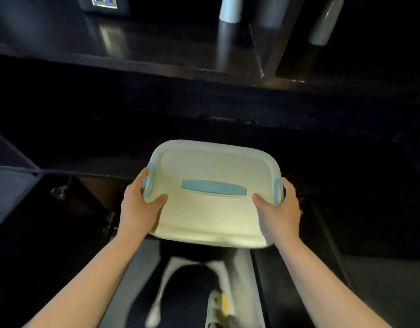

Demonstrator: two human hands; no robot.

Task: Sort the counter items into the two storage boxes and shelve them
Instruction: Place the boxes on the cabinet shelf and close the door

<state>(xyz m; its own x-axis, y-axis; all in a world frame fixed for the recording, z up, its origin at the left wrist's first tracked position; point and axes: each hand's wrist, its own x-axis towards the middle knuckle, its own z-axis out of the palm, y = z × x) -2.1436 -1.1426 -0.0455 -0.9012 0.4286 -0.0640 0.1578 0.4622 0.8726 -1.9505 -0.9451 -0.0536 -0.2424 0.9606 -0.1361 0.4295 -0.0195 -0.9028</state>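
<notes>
A pale storage box (211, 216) with a closed lid, a blue top handle and blue side clasps is held out in front of me, below the dark counter (157, 50). My left hand (139, 204) grips its left side, thumb on the lid and fingers round the clasp. My right hand (279, 209) grips the right side the same way. The box's far end sits at the mouth of a dark open cabinet under the counter. What is inside the box is hidden by the lid.
On the counter stand a pale bottle (230, 8), a grey cylinder (322, 22) and a dark device with a lit panel (103, 2). An open cabinet door (10, 185) with hinges is on the left. My slippered foot (218, 306) is on the floor below.
</notes>
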